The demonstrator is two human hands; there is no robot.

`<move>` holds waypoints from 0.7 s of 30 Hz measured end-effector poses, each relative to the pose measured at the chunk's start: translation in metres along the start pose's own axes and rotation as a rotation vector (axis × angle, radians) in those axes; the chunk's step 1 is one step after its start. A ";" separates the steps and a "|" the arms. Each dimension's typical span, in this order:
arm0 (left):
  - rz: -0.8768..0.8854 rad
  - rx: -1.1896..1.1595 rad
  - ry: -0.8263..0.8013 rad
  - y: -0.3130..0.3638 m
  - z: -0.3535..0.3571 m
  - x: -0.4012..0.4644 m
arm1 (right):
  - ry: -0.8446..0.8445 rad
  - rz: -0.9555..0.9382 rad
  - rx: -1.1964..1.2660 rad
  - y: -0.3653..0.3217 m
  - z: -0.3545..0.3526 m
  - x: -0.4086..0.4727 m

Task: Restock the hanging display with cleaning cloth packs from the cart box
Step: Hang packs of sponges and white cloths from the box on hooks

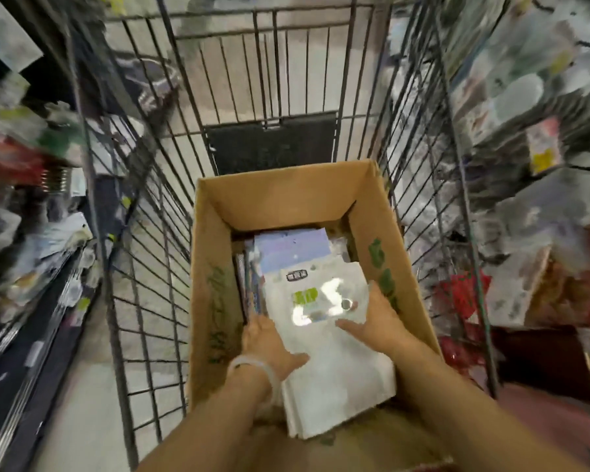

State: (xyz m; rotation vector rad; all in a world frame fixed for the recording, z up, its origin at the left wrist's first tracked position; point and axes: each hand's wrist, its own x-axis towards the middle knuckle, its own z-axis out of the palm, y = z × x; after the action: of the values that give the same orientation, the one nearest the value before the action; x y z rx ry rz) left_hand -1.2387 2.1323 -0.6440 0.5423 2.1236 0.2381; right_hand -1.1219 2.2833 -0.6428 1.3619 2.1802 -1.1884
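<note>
An open cardboard box (pixel 286 189) stands in a wire cart (pixel 140 206). Inside it lies a stack of white cleaning cloth packs (pixel 334 366) in glossy plastic with a green label. Both my hands reach down into the box. My left hand (pixel 269 345), with a pale bracelet at the wrist, grips the stack's left edge, thumb on top. My right hand (pixel 378 321) holds the right edge, thumb across the top pack. Further back in the box lie a pale blue pack (pixel 293 247) and some upright packs at the left, partly hidden.
Blurred shelves with packaged goods (pixel 24 185) run along the left. Hanging packaged goods (pixel 532 107) crowd the right side, with red items (pixel 464 294) low down. A dark plate (pixel 273 144) sits at the cart's far end. Bare floor shows through the wires.
</note>
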 end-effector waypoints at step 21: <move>-0.156 -0.884 0.076 0.011 0.000 0.000 | 0.205 0.078 0.352 -0.015 -0.010 -0.020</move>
State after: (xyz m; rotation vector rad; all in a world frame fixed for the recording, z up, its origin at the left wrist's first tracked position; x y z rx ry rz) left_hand -1.2358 2.1420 -0.6397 -0.1551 1.8715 1.0456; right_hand -1.1231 2.2758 -0.6172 1.7632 2.0933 -1.5157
